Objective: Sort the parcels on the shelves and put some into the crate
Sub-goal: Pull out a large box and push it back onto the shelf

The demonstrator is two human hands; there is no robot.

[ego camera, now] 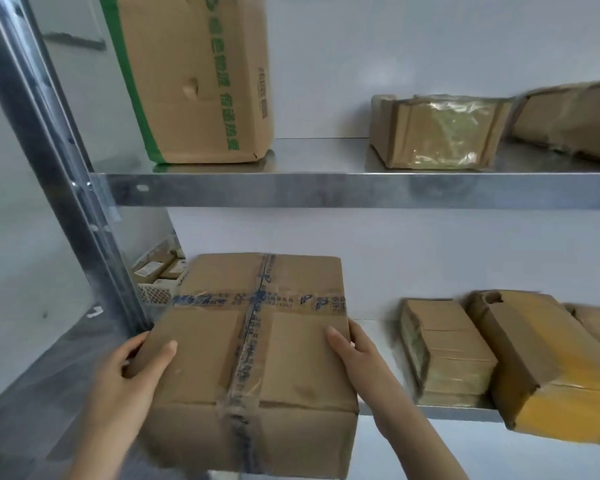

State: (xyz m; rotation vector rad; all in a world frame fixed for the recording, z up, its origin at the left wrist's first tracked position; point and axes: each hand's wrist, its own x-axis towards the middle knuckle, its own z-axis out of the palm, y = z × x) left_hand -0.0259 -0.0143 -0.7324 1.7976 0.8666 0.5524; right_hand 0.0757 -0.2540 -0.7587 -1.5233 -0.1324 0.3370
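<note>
Around the taped carton [257, 341], the metal rack [361, 190] is seen; the carton projects past the front edge of its lower shelf. Above the taped carton stands a green-printed carton [194, 77]. To its right lie a yellow-taped parcel [551, 372] and a flat brown parcel [447, 351]. Behind its left rear corner, a white lattice crate [155, 294] is partly visible. The left hand [132, 368] and right hand [354, 348] are clamped on opposite sides, thumbs on top. Withdrawal of the carton is judged to be in hand. Next, a level two-handed lift clear of the shelf is required.
</note>
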